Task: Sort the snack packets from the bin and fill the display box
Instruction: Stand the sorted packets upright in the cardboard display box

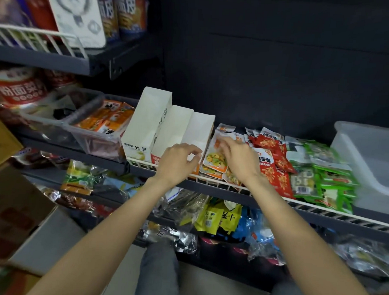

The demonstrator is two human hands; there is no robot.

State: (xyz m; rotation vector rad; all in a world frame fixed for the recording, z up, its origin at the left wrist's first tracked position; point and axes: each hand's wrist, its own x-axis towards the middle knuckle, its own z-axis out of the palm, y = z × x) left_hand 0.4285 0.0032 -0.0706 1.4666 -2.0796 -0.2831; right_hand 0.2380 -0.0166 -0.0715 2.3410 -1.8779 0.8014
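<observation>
Three tall white cardboard display boxes (172,128) stand in a row, the leftmost with dark printed characters low on its front; beside them lie pale packets printed with yellow food and orange corners (214,162), then red packets with an orange floral pattern and a white label (276,165), then bright green packets with white panels (325,176); a translucent whitish plastic bin (373,161) sits on the dark grey shelf with a white wire rail (321,204)

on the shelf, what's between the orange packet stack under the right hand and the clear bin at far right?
Head view: between the orange packet stack and the clear bin lie red packets, then green packets up against the bin.
</observation>
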